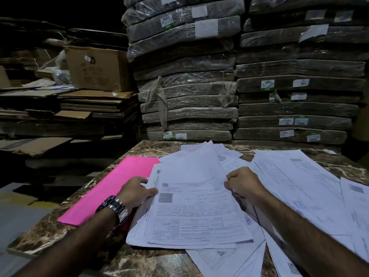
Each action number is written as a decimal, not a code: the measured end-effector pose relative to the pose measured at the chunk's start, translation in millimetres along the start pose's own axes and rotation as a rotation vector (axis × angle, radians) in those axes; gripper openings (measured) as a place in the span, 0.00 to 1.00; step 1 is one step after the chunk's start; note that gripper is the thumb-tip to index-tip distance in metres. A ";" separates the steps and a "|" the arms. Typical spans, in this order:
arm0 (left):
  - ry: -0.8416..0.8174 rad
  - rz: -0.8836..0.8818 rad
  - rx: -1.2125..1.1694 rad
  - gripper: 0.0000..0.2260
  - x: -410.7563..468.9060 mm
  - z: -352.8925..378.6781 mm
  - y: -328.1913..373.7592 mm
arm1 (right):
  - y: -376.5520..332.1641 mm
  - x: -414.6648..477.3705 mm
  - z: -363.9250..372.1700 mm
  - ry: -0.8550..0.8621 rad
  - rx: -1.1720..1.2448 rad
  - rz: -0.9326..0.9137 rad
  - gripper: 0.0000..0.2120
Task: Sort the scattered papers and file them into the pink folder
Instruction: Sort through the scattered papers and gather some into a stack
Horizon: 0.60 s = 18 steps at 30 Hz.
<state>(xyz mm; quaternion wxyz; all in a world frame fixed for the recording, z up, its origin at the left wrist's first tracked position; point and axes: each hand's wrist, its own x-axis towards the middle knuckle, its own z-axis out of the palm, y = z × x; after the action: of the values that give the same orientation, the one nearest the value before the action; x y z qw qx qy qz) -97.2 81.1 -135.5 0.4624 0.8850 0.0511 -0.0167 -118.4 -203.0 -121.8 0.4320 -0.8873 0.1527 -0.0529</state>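
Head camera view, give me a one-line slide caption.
Left hand and right hand grip a stack of papers, pink folder at left on marble table.

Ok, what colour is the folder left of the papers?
The folder is plain bright pink, seen best in the head view.

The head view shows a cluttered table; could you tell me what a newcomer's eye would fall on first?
The bright pink flat folder glows on the left of the brown marble-patterned table, partly under the white printed papers. At centre, the left hand, with a silver metal wristwatch, and the right hand grip that stack's edges. Behind rise tall stacks of plastic-wrapped dark bundles.
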 end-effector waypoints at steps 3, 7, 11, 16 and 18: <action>0.100 0.024 0.325 0.30 5.8 0.0 1.5 | -3.7 3.7 -6.7 0.012 -0.036 -0.017 0.09; 0.281 0.253 0.605 0.38 5.0 5.2 25.5 | -20.0 12.4 -18.2 0.084 -0.075 -0.106 0.15; 0.448 0.677 0.797 0.41 -1.2 6.1 83.4 | -45.2 19.1 -28.0 0.093 -0.271 -0.287 0.15; 0.198 0.801 1.040 0.29 9.9 12.9 134.8 | -67.3 17.8 -26.6 0.024 -0.357 -0.464 0.09; 0.137 0.791 1.057 0.16 12.7 13.1 140.4 | -70.8 18.0 -24.4 0.024 -0.351 -0.499 0.10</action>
<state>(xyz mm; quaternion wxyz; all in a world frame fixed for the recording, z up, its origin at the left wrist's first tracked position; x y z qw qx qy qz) -69.5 -8.3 -29.3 -0.0673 0.9438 -0.2634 0.1880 -90.9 -185.9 -51.9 0.2439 -0.9578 -0.0579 -0.1407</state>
